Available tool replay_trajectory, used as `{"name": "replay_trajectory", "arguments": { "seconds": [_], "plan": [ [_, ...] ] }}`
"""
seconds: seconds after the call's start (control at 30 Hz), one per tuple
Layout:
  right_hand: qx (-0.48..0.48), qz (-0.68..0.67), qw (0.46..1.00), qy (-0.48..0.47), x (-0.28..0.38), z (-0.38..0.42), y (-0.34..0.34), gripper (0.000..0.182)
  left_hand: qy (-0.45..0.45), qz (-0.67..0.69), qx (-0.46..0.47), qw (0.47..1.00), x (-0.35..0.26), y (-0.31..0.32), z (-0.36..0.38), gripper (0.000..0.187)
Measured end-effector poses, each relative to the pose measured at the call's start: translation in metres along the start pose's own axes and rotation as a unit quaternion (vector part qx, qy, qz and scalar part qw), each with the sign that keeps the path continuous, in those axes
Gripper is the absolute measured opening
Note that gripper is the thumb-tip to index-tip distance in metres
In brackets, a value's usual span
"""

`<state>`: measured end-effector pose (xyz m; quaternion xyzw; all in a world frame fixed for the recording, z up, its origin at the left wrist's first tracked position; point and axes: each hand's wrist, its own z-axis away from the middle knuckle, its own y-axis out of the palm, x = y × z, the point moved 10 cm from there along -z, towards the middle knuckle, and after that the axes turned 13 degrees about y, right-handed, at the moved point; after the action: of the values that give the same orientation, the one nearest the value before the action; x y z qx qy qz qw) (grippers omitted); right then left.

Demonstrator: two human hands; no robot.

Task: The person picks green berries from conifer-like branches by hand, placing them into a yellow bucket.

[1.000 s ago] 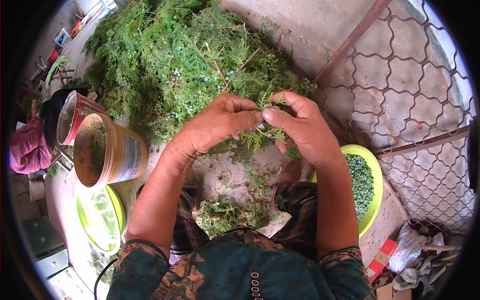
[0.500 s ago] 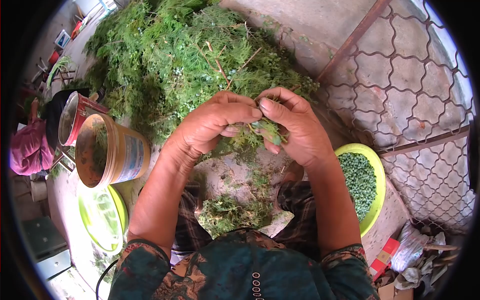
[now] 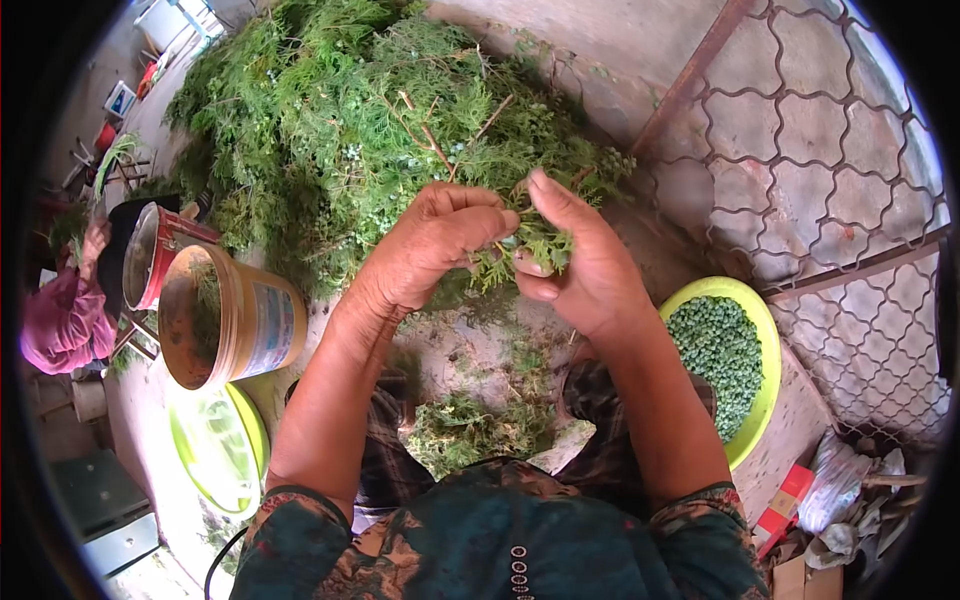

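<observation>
My left hand (image 3: 440, 240) is closed, thumb and fingers pinching a small green evergreen sprig (image 3: 545, 243) in front of the leafy pile. On the sprig's other side is my right hand (image 3: 595, 265), thumb raised and the other fingers curled about the foliage. Part of the sprig and some fingertips are hidden behind the hands. Beyond both hands rises a large pile of evergreen branches (image 3: 330, 130) dotted with pale blue-green berries. Beside my right forearm stands a yellow-green basin (image 3: 770, 370) holding many green berries (image 3: 715, 360).
At left are a tan bucket (image 3: 285, 320), a red bucket (image 3: 145, 240) and a bright green basin (image 3: 250, 430). A person in a pink top (image 3: 70, 325) sits beyond them. Plant scraps (image 3: 480, 430) lie between my feet. A metal lattice (image 3: 780, 180) borders the right.
My right thumb has lifted off the sprig and now points up. The left hand keeps its pinch. The other person's hand at far left has come up into clearer view.
</observation>
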<state>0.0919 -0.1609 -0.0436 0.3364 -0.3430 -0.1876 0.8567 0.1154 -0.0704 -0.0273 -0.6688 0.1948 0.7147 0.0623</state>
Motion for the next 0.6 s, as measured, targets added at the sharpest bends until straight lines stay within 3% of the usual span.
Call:
{"name": "replay_trajectory", "arguments": {
  "seconds": [0.1, 0.17, 0.3, 0.37, 0.47, 0.6],
  "plan": [
    [0.035, 0.015, 0.999, -0.006, 0.002, -0.006, -0.005, 0.016, 0.0, -0.014, 0.009, 1.0, -0.004, 0.003, 0.001, 0.018],
    [0.124, -0.035, 0.991, 0.021, -0.002, -0.01, 0.0, 0.013, 0.004, 0.008, 0.064, 0.998, -0.003, 0.009, 0.0, 0.016],
    [0.106, -0.01, 0.994, -0.015, 0.005, 0.001, 0.011, 0.013, 0.001, 0.043, 0.059, 0.997, -0.003, 0.011, 0.003, 0.015],
    [0.094, -0.036, 0.995, -0.02, 0.004, 0.002, 0.011, 0.013, -0.022, 0.065, -0.049, 0.996, 0.0, -0.002, 0.005, 0.016],
    [0.144, -0.019, 0.989, -0.041, 0.003, 0.002, 0.015, 0.012, -0.019, 0.099, -0.028, 0.995, 0.003, -0.006, -0.001, 0.014],
    [0.071, 0.035, 0.995, -0.057, 0.007, 0.005, 0.011, 0.015, -0.02, 0.125, -0.006, 0.992, 0.005, -0.001, -0.001, 0.02]
  ]
}}
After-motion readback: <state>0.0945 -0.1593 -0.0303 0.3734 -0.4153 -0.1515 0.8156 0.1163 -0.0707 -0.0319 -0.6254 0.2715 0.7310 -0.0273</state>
